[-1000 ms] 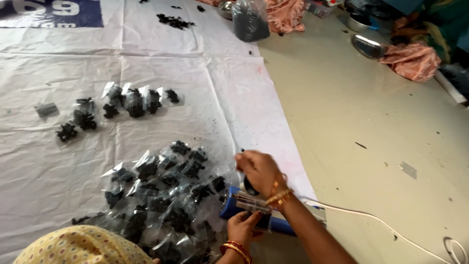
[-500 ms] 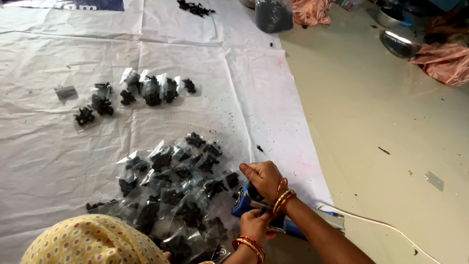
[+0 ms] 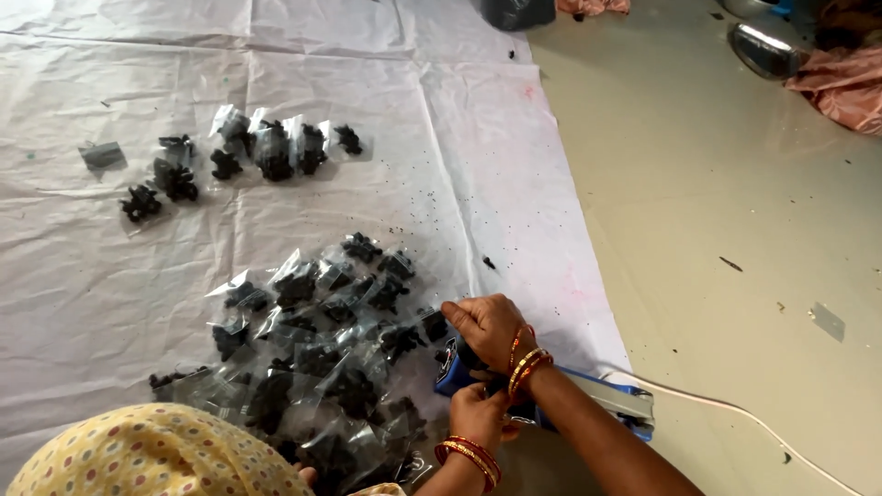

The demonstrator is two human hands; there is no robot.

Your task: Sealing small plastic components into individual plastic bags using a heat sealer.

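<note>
Barely shifted, both hands work the blue sealer (image 3: 551, 390) at the sheet's (image 3: 138, 73) right edge: right hand (image 3: 487, 329) pressing on top, left hand (image 3: 478, 415) seemingly pinching a packet (image 3: 432, 323), grip unclear

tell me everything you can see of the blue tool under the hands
The long blue bar-shaped tool lies flat, partly on the white plastic sheet and partly on the beige floor. It looks like painted metal or plastic with a grey top strip. A white cord trails from its right end. The right hand presses on its left end, and the left hand touches it from below. Its middle is hidden by the forearm.
</note>
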